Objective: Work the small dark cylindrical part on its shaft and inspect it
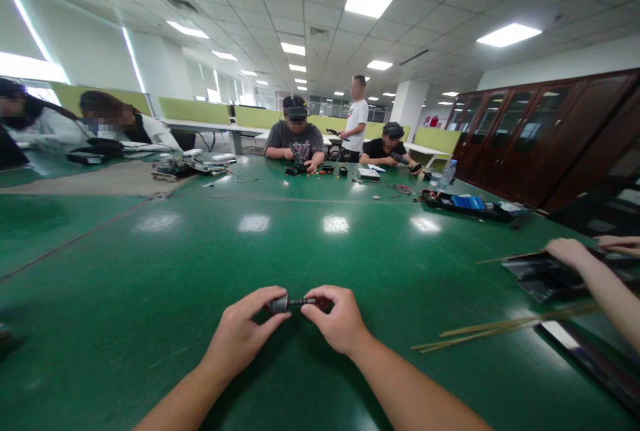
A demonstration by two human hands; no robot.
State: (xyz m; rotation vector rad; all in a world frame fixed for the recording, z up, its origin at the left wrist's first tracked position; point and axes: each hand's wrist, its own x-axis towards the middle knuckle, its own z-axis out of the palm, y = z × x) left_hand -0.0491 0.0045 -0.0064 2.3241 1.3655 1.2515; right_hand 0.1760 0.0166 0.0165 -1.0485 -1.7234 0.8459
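Just above the green tabletop, my left hand (243,326) pinches a short grey metal cylinder (279,304) between thumb and fingers. A thin dark shaft (297,302) runs from this cylinder to the right, making one motor-like part. At the shaft's far end the fingers of my right hand (338,320) are closed. Something dark reddish shows partly between those fingers; its shape is mostly hidden. Both hands are close together, with the bare middle of the shaft visible between them.
A neighbour's hand (570,252) is at right over black plastic pieces (537,274). Thin yellowish rods (475,334) lie nearby. Across the green table (250,244) several people sit among electronic parts (187,164). A black tray (500,211) and a plastic bottle (447,174) stand far right.
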